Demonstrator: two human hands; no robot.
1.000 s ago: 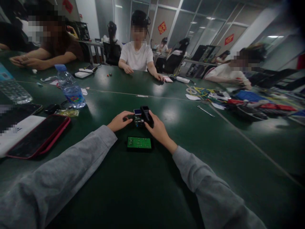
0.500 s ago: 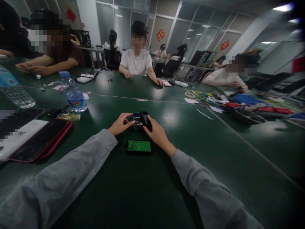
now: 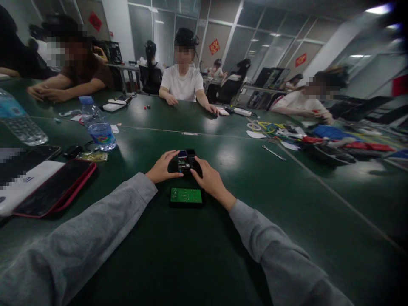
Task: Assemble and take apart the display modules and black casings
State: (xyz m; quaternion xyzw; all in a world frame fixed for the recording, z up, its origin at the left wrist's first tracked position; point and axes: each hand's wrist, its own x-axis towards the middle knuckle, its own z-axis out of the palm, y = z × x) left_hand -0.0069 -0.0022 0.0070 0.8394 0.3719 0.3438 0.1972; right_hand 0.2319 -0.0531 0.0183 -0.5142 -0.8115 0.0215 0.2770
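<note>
A small black electronic module [image 3: 186, 161] with a blue part on top sits on the green table [image 3: 191, 255], gripped from both sides. My left hand [image 3: 163, 167] curls round its left side and my right hand [image 3: 208, 178] presses against its right side. Just in front of my hands lies a green circuit board in a black frame [image 3: 186, 196], flat on the table and untouched.
At the left lie a red-cased phone [image 3: 52, 187], a white box [image 3: 22, 185] and a water bottle [image 3: 97, 125]. Cables and tools [image 3: 287, 131] are piled at the right. Other people sit round the far side of the table.
The black piece that stood upright in my right hand has been brought down onto the module. My left hand has closed in round the module's left side.
</note>
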